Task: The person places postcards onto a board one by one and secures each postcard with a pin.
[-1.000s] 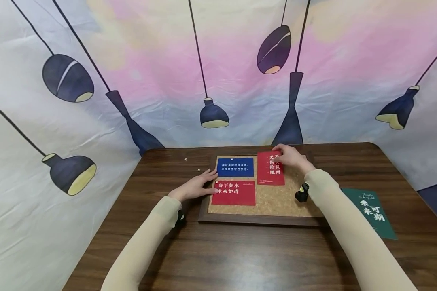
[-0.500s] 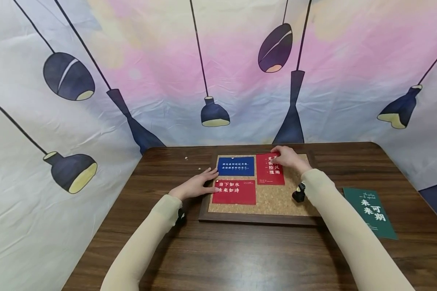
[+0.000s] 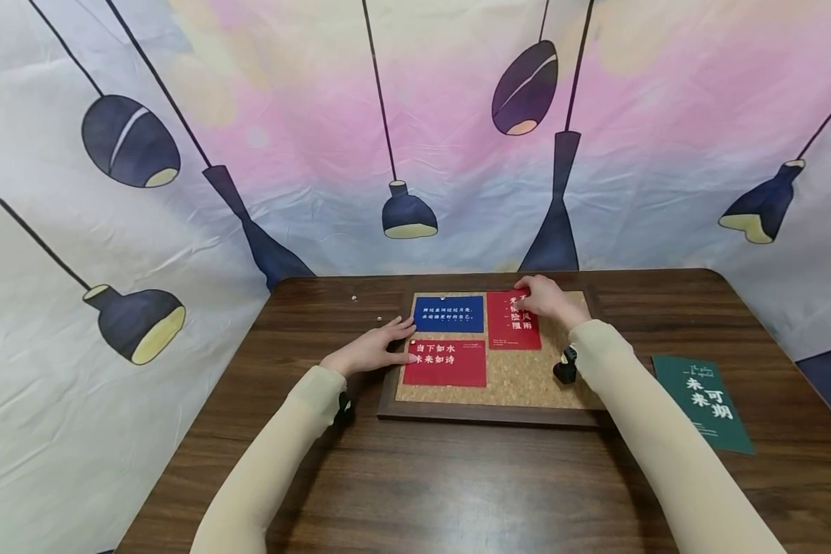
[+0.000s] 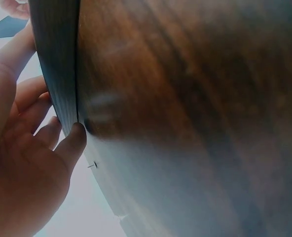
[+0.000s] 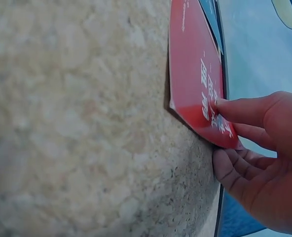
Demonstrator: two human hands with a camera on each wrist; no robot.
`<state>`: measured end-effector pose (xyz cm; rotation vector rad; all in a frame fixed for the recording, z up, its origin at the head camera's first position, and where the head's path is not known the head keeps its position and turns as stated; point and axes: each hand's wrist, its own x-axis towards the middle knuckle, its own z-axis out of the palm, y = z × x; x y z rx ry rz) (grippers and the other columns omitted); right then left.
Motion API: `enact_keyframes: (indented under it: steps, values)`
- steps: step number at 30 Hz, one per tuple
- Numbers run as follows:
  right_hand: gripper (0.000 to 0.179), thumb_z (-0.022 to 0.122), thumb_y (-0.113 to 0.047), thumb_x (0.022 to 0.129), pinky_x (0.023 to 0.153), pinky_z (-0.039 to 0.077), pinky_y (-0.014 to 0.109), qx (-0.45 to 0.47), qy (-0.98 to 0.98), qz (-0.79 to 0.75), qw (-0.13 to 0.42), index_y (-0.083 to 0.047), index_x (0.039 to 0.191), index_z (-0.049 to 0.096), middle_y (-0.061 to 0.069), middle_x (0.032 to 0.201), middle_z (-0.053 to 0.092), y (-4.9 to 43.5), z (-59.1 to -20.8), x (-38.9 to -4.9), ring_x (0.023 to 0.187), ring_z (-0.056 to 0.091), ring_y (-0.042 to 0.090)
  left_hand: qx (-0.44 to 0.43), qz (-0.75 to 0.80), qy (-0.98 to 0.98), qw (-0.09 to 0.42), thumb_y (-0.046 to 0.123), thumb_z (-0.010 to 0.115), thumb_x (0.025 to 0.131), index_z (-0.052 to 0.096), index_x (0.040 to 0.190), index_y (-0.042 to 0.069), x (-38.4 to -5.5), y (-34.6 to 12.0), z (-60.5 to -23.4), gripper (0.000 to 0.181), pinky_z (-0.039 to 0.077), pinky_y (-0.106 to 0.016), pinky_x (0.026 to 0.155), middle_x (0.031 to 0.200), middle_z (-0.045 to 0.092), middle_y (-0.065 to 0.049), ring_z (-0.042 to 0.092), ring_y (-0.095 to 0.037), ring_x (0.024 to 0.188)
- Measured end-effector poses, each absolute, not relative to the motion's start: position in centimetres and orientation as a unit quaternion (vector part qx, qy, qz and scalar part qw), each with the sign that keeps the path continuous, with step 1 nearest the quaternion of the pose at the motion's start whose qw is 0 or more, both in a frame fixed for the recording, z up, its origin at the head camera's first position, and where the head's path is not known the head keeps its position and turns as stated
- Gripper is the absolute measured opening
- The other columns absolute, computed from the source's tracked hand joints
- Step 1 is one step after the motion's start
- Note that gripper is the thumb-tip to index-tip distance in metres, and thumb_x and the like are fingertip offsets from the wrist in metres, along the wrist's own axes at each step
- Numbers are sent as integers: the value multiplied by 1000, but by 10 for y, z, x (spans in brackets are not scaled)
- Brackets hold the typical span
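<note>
My left hand [image 3: 374, 350] rests at the left side of a wood-framed cork board [image 3: 519, 381], thumb near the lower red card [image 3: 450, 373]. In the left wrist view its thumb touches the dark frame [image 4: 57, 64]. At the top of the board my right hand [image 3: 552, 300] holds an upright red card [image 3: 505, 335] with white characters. The right wrist view has the card [image 5: 190, 64] pinched at one corner between thumb and fingers, its near edge lifted off the cork. A blue card [image 3: 450, 322] lies left of it.
A green card [image 3: 702, 400] lies on the wooden table [image 3: 457, 485] right of the board. Two small pale pins [image 3: 354, 298] sit left of the board. A printed cloth [image 3: 318, 115] with lamp pictures hangs behind the table.
My right hand and the upright red card have shifted slightly left toward the blue card. The left hand stays in place at the board's side.
</note>
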<state>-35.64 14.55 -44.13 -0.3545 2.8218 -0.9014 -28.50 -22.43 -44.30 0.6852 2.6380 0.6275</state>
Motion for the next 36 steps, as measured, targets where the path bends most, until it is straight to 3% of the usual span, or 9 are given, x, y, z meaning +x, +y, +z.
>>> enact_keyframes:
  steps: [18, 36]
  values:
    - [47, 64, -17, 99, 104, 42, 53, -114, 946, -292, 77, 7, 138, 53, 30, 138, 50, 142, -439, -354, 124, 49, 42, 251, 214, 928, 172, 47, 67, 95, 36, 157, 12, -286, -227, -444, 78, 22, -50, 120, 166, 21, 1, 8, -21, 155]
    - [48, 65, -19, 98, 104, 43, 52, -92, 945, -304, 82, 5, 138, 53, 28, 135, 46, 139, -441, -351, 117, 47, 39, 245, 212, 930, 172, 49, 66, 95, 35, 158, 14, -285, -225, -444, 78, 23, -50, 120, 167, 20, 2, 8, -21, 155]
